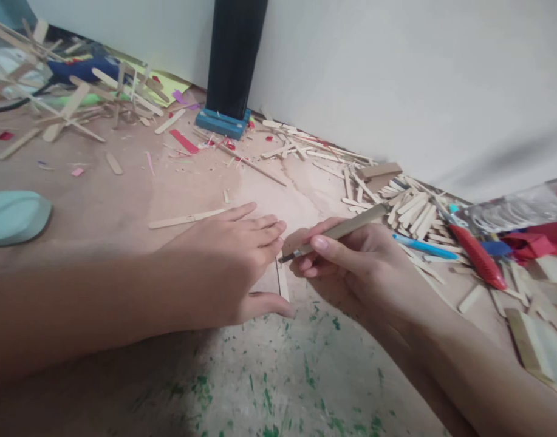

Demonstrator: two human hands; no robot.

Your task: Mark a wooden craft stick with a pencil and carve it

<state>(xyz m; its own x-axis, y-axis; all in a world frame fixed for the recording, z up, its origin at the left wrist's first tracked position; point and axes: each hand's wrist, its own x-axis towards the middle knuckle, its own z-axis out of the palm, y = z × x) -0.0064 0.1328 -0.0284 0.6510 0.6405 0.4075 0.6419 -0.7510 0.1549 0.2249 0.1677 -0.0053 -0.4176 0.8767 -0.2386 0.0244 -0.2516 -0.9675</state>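
Note:
My left hand [228,261] lies palm down with its fingers stretched out, beside and partly over a narrow wooden craft stick [283,285]. Between the thumb and fingers of my right hand [362,252], a carving knife [351,224] with a light wooden handle is held like a pen. Its small metal tip points down left and is at the stick, close to my left fingers. Whether the tip touches the wood I cannot tell. Another craft stick [182,220], with a mark near its middle, lies beyond my left wrist.
A pile of craft sticks [412,212], a blue pen [426,247] and a red-handled tool [478,258] lie to the right. At the back stands a black post [235,60] on a blue base. Joined sticks [66,115] stand at left, above a pale turquoise object [16,217].

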